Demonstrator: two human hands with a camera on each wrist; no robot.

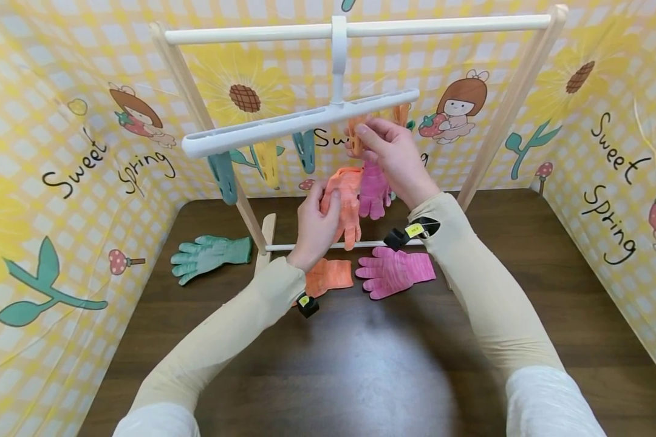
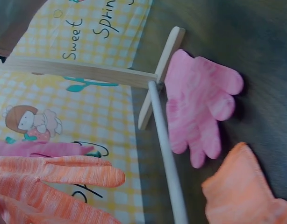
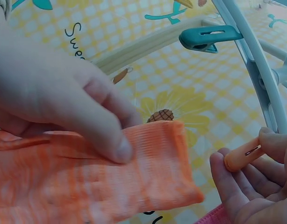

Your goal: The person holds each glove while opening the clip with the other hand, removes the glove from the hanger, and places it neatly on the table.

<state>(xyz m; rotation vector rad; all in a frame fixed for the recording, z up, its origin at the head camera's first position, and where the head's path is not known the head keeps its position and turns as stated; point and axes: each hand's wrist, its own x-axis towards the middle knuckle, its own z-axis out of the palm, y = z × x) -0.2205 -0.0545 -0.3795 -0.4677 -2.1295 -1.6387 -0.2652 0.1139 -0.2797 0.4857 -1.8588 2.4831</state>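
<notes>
My left hand (image 1: 313, 227) pinches an orange knit glove (image 1: 350, 209) near its cuff, with thumb and fingers on either side. The glove's fingers point down. Just above it, my right hand (image 1: 401, 158) holds an orange clothespin (image 3: 241, 156) between thumb and fingers, under the white hanger (image 1: 300, 123). In the right wrist view the glove's cuff is apart from this clothespin. A pink glove (image 1: 373, 194) hangs behind the orange one, partly covered; my right hand hides its upper end.
Teal clothespins (image 1: 223, 177) and a yellow one (image 1: 268, 164) hang along the hanger, which tilts on a wooden rack's white rod (image 1: 251, 33). On the table (image 1: 306, 376) lie a green glove (image 1: 212, 256), another pink glove (image 1: 395, 272) and another orange glove (image 1: 330, 277).
</notes>
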